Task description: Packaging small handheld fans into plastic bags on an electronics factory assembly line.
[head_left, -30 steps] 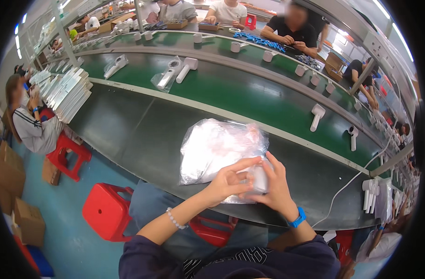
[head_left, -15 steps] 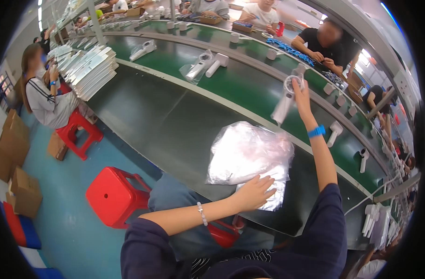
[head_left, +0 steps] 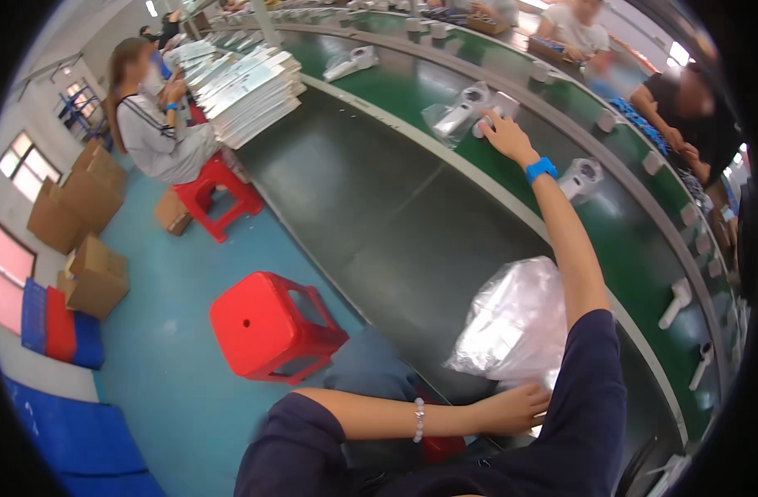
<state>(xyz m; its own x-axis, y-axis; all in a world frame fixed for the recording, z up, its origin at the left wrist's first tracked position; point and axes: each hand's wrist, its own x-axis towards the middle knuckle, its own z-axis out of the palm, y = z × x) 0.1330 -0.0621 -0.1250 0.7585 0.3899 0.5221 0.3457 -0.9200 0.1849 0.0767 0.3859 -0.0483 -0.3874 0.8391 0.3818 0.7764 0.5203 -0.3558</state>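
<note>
My right hand [head_left: 506,139], with a blue wristband, stretches over the green conveyor belt. Its fingers close on the lower end of a white handheld device [head_left: 502,106] without a bag. Just left of it lies a similar device in a clear bag [head_left: 458,116]. Another bagged device with a round ring head [head_left: 584,176] lies beside my right forearm, on the belt. My left hand [head_left: 511,410], below a beaded bracelet, has curled fingers at the near edge of a stack of clear plastic bags [head_left: 511,319]. My right sleeve hides part of this stack.
A tall pile of flat white boxes [head_left: 255,95] stands at the far left table end, beside a seated person [head_left: 159,124]. A red stool [head_left: 267,327] is on the floor to my left. Cardboard boxes [head_left: 97,277] line the wall. More people work across the belt.
The view has turned left. My right hand has let go of the bagged device, now on the belt, and has reached to the unbagged one. My left hand's fingers have curled.
</note>
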